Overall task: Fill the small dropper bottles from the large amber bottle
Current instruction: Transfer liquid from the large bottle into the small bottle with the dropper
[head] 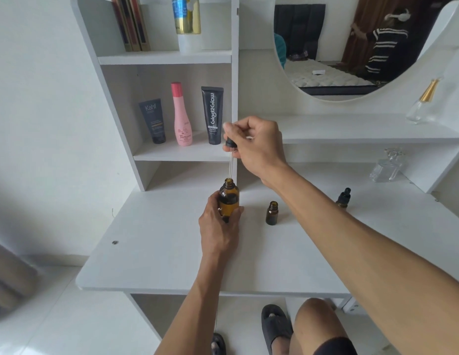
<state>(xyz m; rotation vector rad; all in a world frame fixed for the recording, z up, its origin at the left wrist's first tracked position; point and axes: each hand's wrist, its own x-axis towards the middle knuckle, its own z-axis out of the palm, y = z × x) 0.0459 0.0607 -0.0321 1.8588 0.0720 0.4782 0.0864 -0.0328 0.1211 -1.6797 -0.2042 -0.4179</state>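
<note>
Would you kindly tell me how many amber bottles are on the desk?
3: the large amber bottle in the left hand, an open small bottle to its right, and a capped dropper bottle farther right.

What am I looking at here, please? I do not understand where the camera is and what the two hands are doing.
There is no machine: a person works with bare hands, and the one camera sits on the person's head, looking forward and down. That is why both arms enter from below.

The left hand grips the large amber bottle, which stands open on the white desk. The right hand pinches a dropper by its black cap; its glass tube points down into the bottle's neck.

To the right stand an open small bottle and, farther right, a capped small bottle. The shelf behind holds cosmetic tubes, and a round mirror hangs above.
</note>
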